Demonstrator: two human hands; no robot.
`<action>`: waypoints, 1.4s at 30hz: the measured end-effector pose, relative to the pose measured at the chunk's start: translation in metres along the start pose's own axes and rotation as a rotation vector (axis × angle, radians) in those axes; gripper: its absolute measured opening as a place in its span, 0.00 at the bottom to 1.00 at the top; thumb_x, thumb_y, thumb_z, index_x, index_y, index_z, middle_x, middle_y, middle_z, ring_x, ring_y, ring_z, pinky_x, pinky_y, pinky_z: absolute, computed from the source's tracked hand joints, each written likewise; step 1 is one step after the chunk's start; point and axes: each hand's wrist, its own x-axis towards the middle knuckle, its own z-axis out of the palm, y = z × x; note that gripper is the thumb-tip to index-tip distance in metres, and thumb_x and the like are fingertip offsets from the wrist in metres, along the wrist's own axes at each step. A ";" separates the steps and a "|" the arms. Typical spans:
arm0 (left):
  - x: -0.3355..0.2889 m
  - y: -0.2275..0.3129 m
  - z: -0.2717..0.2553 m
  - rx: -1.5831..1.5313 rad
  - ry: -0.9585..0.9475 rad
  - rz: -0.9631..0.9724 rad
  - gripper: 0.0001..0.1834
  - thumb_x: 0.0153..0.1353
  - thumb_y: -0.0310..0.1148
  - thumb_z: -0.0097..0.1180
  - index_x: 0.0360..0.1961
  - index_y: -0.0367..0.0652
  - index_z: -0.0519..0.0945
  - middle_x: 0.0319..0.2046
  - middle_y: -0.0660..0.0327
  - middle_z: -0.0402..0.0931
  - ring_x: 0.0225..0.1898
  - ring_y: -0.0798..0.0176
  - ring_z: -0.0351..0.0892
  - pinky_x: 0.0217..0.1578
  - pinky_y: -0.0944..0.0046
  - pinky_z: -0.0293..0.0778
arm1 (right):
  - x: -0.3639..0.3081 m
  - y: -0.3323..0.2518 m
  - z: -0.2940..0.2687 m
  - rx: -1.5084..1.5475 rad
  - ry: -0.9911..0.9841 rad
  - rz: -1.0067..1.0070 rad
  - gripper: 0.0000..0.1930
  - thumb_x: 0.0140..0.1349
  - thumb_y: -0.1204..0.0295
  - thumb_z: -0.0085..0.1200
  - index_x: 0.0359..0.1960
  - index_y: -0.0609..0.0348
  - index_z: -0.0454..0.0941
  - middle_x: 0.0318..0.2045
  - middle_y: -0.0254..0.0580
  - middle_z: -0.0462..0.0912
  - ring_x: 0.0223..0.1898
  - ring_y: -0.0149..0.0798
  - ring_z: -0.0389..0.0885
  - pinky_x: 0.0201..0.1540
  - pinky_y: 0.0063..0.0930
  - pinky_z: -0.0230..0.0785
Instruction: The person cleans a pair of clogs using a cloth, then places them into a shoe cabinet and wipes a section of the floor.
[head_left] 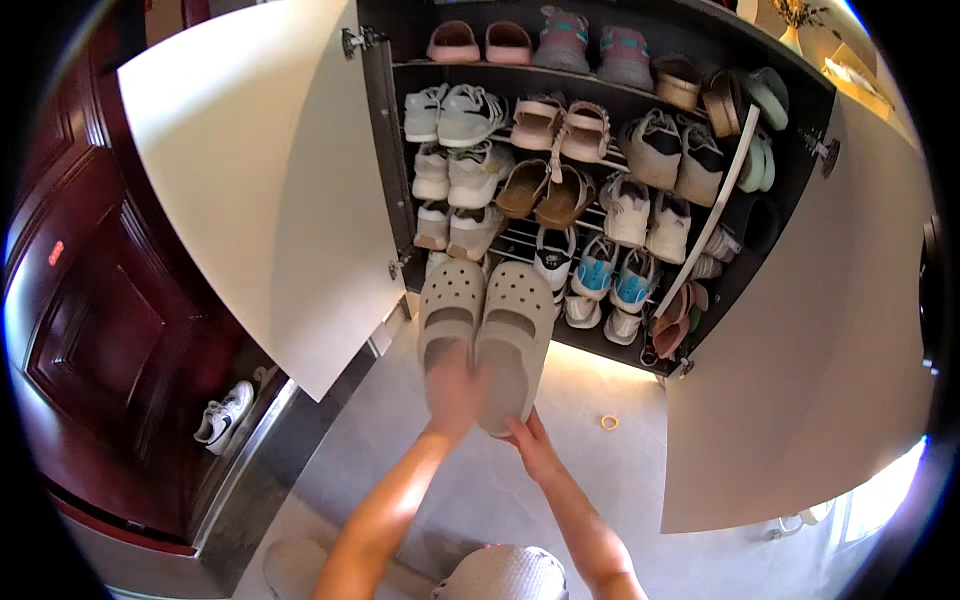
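Observation:
A pair of beige clogs with holes in the toes is held up side by side before the cabinet, toes toward the shelves. My left hand, blurred by motion, reaches into the left clog's opening and grips it near the inner edge; its fingertips are hard to make out. At the heel of the right clog, my right hand is closed, thumb along the rim and the other fingers hidden below. Part of the lower shelf is covered by the clog toes.
An open shoe cabinet holds several rows of shoes. Its left door and right door stand wide. A white sneaker lies by the dark red door. On the floor is a small yellowish ring.

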 end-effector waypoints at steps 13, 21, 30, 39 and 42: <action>0.169 0.074 -0.159 0.188 0.163 0.136 0.12 0.55 0.35 0.61 0.34 0.40 0.73 0.32 0.49 0.80 0.34 0.42 0.80 0.34 0.46 0.75 | 0.097 -0.207 0.080 -0.420 -0.056 -0.380 0.33 0.69 0.57 0.51 0.69 0.62 0.57 0.56 0.50 0.75 0.49 0.38 0.77 0.50 0.31 0.72; 0.222 0.065 -0.180 0.133 0.101 0.108 0.12 0.53 0.33 0.61 0.34 0.37 0.75 0.30 0.49 0.79 0.32 0.44 0.79 0.34 0.48 0.73 | 0.238 -0.309 0.085 -1.228 0.290 -1.058 0.30 0.57 0.70 0.60 0.62 0.62 0.67 0.55 0.56 0.72 0.57 0.54 0.70 0.59 0.41 0.65; 0.258 0.067 -0.178 0.105 0.134 0.155 0.12 0.53 0.33 0.62 0.32 0.38 0.73 0.29 0.52 0.78 0.32 0.46 0.79 0.33 0.49 0.73 | 0.352 -0.382 0.110 -1.694 0.701 -1.177 0.35 0.49 0.66 0.67 0.62 0.50 0.68 0.57 0.57 0.71 0.62 0.57 0.64 0.65 0.51 0.55; 0.272 0.060 -0.205 0.124 0.118 0.103 0.11 0.54 0.34 0.61 0.31 0.38 0.74 0.27 0.54 0.77 0.30 0.46 0.79 0.32 0.49 0.72 | 0.371 -0.381 0.142 -1.715 0.627 -1.169 0.38 0.48 0.65 0.67 0.64 0.43 0.68 0.46 0.48 0.77 0.52 0.51 0.72 0.54 0.50 0.60; 0.270 0.059 -0.207 0.140 0.082 0.106 0.11 0.54 0.34 0.61 0.31 0.38 0.73 0.28 0.53 0.77 0.30 0.45 0.79 0.32 0.49 0.72 | 0.373 -0.382 0.147 -1.764 0.665 -1.210 0.30 0.49 0.66 0.65 0.58 0.44 0.73 0.40 0.48 0.79 0.49 0.50 0.74 0.53 0.52 0.60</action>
